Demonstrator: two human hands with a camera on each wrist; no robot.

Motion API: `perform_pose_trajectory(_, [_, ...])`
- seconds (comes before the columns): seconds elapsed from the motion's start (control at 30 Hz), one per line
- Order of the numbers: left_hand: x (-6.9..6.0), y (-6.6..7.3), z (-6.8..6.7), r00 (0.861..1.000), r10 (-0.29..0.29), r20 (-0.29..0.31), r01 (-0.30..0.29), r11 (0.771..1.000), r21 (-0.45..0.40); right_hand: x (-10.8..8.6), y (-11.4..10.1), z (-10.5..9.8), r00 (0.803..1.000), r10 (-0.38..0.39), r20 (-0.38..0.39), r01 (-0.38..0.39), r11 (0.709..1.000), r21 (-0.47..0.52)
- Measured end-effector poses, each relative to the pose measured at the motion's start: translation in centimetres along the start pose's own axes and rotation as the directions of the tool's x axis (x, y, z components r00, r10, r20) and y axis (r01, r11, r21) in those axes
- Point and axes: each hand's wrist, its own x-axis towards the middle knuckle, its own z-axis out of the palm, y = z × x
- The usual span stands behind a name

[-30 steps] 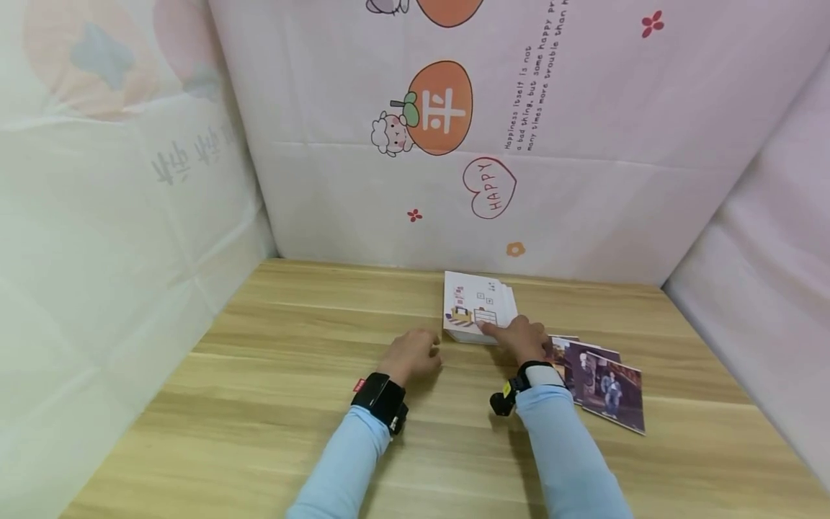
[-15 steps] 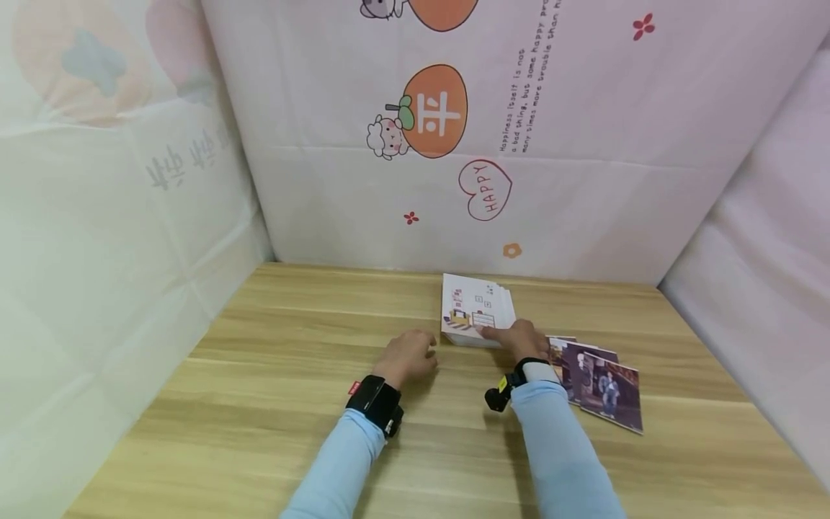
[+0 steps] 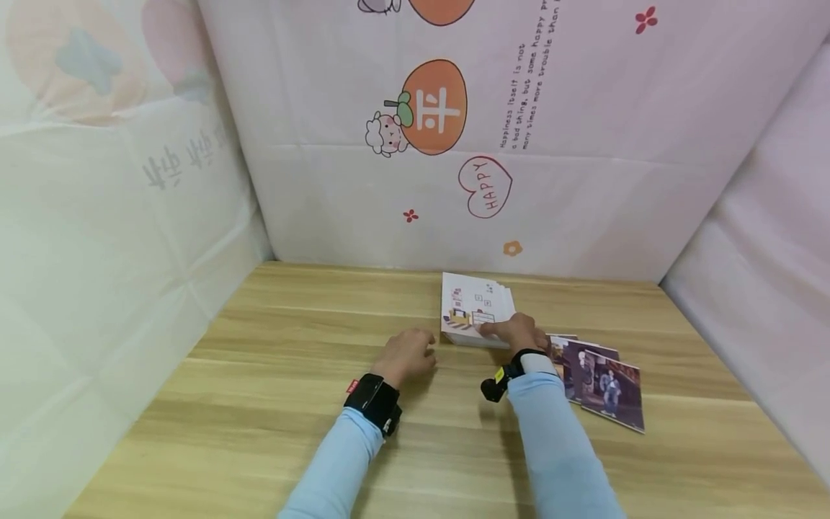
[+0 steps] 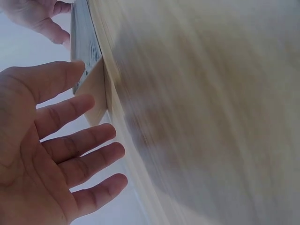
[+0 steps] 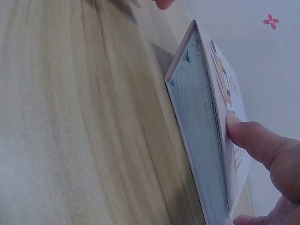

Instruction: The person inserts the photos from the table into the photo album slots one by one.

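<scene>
Holding a thick, white, rectangular album with a printed cover [image 3: 465,301], the right hand [image 3: 519,332] lays its thumb on top near the edge. The album rests on the pale wooden tabletop [image 3: 292,346], left of overlapping dark photographs [image 3: 612,389]. The left hand [image 3: 405,355], fingers loosely spread, holds nothing nearby.

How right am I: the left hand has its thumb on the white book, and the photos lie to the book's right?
Wrong hand: the right hand has its thumb on the book, as the head view shows. The photos do lie to its right.
</scene>
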Motion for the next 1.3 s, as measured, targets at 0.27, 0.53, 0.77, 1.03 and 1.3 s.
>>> perform_pose_trajectory(0.27, [-0.1, -0.3, -0.3, 1.000, 0.002, -0.003, -0.001, 0.999, 0.041, 0.5, 0.6, -0.9, 0.993, 0.007, 0.115, -0.025, 0.987, 0.161])
perform_pose_trajectory(0.53, [-0.1, -0.5, -0.5, 1.000, -0.005, 0.001, 0.005, 0.999, 0.045, 1.0, 1.2, -0.9, 0.987, 0.032, 0.159, -0.067, 0.973, 0.220])
perform_pose_trajectory(0.77, [0.0, -0.6, -0.1, 1.000, -0.008, 0.004, 0.008, 0.999, 0.033, 1.1, 1.3, -0.7, 0.967, 0.049, 0.252, -0.128, 0.943, 0.308])
perform_pose_trajectory(1.03, [0.1, -0.9, -0.1, 1.000, -0.019, 0.000, 0.019, 0.999, 0.043, 1.2, 0.9, -1.1, 0.960, -0.034, 0.279, -0.077, 0.922, 0.380])
perform_pose_trajectory(1.3, [0.0, -1.1, -0.2, 1.000, -0.024, -0.006, 0.024, 0.998, 0.053, 0.9, 0.6, -1.6, 0.965, 0.020, 0.262, -0.146, 0.869, 0.473])
